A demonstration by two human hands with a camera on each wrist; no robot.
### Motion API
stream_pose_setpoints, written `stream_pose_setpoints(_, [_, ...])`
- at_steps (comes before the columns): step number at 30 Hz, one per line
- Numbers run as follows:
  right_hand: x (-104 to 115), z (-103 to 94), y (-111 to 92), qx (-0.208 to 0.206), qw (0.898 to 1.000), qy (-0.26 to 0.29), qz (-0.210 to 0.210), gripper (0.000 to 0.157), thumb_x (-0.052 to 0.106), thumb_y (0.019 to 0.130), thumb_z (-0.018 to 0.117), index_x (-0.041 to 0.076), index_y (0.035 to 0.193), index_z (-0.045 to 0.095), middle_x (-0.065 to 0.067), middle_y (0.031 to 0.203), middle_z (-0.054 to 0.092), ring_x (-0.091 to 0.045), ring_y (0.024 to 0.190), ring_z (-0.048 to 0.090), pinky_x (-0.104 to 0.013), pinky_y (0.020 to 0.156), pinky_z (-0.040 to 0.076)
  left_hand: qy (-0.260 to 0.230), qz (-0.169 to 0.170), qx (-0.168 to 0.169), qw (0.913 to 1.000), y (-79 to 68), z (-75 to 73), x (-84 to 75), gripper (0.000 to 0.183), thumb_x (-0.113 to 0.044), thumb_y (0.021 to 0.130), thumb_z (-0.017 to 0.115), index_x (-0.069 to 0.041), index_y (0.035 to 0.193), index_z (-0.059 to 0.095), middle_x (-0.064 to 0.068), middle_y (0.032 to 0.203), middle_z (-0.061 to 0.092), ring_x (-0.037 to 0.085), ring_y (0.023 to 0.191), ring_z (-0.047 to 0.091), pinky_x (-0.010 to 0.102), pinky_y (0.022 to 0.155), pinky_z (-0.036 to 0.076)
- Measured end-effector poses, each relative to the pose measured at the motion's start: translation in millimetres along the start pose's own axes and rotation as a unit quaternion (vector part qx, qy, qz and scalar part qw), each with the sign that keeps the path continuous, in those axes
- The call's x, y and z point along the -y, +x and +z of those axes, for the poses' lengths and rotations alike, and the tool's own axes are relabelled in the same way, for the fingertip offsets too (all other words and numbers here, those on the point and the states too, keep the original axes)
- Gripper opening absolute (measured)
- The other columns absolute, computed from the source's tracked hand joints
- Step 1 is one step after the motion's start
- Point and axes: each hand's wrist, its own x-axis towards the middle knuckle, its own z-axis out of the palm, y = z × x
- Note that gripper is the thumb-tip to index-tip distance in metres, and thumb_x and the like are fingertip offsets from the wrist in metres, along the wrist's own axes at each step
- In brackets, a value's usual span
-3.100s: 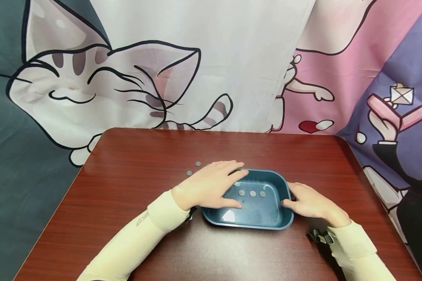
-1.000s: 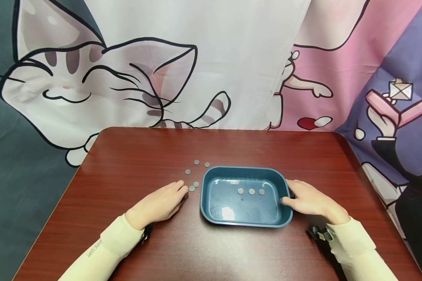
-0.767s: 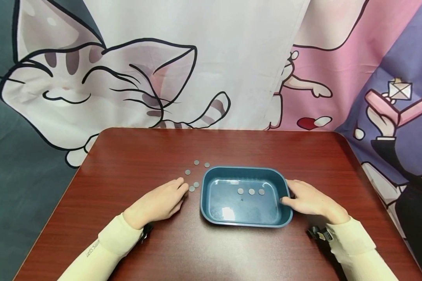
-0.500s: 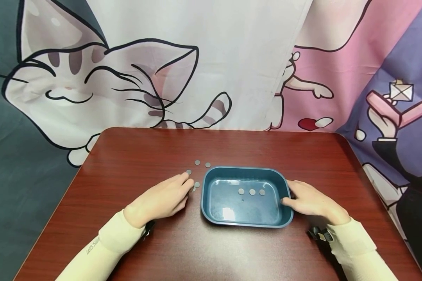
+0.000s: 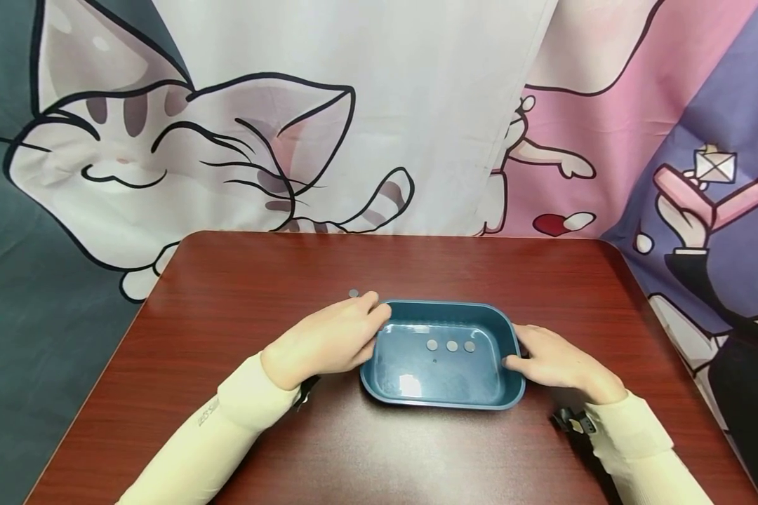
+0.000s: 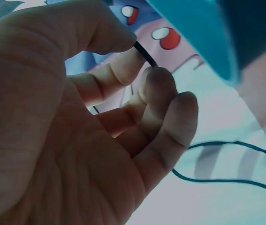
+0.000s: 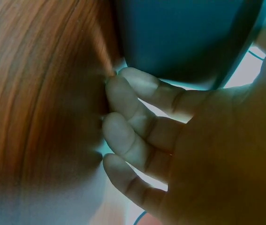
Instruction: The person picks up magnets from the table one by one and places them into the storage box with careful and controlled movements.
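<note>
My left hand (image 5: 331, 335) is over the left end of a blue plastic box (image 5: 442, 405), with its fingertips at the rim. In the left wrist view, a thin dark edge of a coin (image 6: 145, 54) shows between thumb and fingertip. Three round grey coins (image 5: 451, 346) lie in a row on the box's floor. My right hand (image 5: 562, 358) grips the box's right end, thumb over the rim and fingers outside. In the right wrist view those fingers (image 7: 123, 133) lie against the tabletop beside the box wall (image 7: 179, 42).
A loose coin (image 5: 353, 293) lies on the brown wooden table (image 5: 278, 266) just beyond my left hand, which hides the tabletop around the box's left side. Behind the table hangs a cloth (image 5: 442, 126) printed with cartoon cats.
My left hand has moved right from the loose coins to the box's left rim, now with a coin pinched. The box and my right hand stay put.
</note>
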Motion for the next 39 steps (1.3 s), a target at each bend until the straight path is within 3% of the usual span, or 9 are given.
stream_pose_setpoints(6, [0, 0.7, 0, -0.004, 1.000, 0.000, -0.001, 0.030, 0.024, 0.089, 0.072, 0.016, 0.118, 0.068, 0.009, 0.101, 0.069, -0.013, 0.097, 0.063, -0.047, 0.092, 0.054, -0.005, 0.000, 0.015, 0.9999, 22.7, 0.0, -9.3, 0.009, -0.007, 0.089, 0.064, -0.008, 0.092, 0.055, 0.003, 0.081, 0.050, 0.017, 0.062, 0.051, 0.025, 0.058, 0.044])
stream_pose_setpoints(16, [0, 0.5, 0, 0.000, 1.000, 0.002, -0.001, 0.030, 0.024, 0.090, 0.072, 0.016, 0.119, 0.067, 0.009, 0.101, 0.069, -0.014, 0.097, 0.063, -0.047, 0.092, 0.055, -0.010, -0.031, 0.117, 0.9926, 58.4, 7.8, -26.0, 0.019, -0.014, 0.092, 0.068, -0.008, 0.109, 0.063, 0.006, 0.095, 0.060, 0.020, 0.072, 0.062, 0.028, 0.067, 0.052])
stream_pose_setpoints(21, [-1, 0.2, 0, 0.003, 1.000, 0.004, -0.001, 0.031, 0.025, 0.091, 0.072, 0.016, 0.120, 0.067, 0.008, 0.103, 0.070, -0.014, 0.098, 0.063, -0.048, 0.092, 0.054, -0.007, -0.032, 0.145, 0.9888, 69.8, 19.5, -30.5, 0.020, -0.018, 0.096, 0.068, -0.009, 0.113, 0.063, 0.007, 0.099, 0.061, 0.021, 0.076, 0.064, 0.028, 0.073, 0.055])
stream_pose_setpoints(28, [-2, 1.7, 1, 0.004, 1.000, 0.001, 0.000, 0.030, 0.025, 0.091, 0.071, 0.017, 0.120, 0.067, 0.009, 0.102, 0.069, -0.013, 0.097, 0.062, -0.046, 0.092, 0.054, -0.002, -0.056, 0.216, 0.9749, 81.8, 37.4, -34.1, 0.024, -0.023, 0.100, 0.065, -0.012, 0.121, 0.063, 0.006, 0.109, 0.064, 0.020, 0.087, 0.068, 0.029, 0.077, 0.058])
stream_pose_setpoints(39, [0, 0.8, 1, 0.006, 1.000, 0.003, 0.001, 0.030, 0.024, 0.091, 0.071, 0.016, 0.119, 0.068, 0.008, 0.102, 0.070, -0.012, 0.096, 0.062, -0.046, 0.091, 0.055, 0.038, -0.053, 0.258, 0.9640, 96.3, 57.4, -42.1, 0.030, -0.018, 0.102, 0.058, -0.014, 0.131, 0.065, 0.007, 0.117, 0.067, 0.021, 0.103, 0.069, 0.032, 0.085, 0.059])
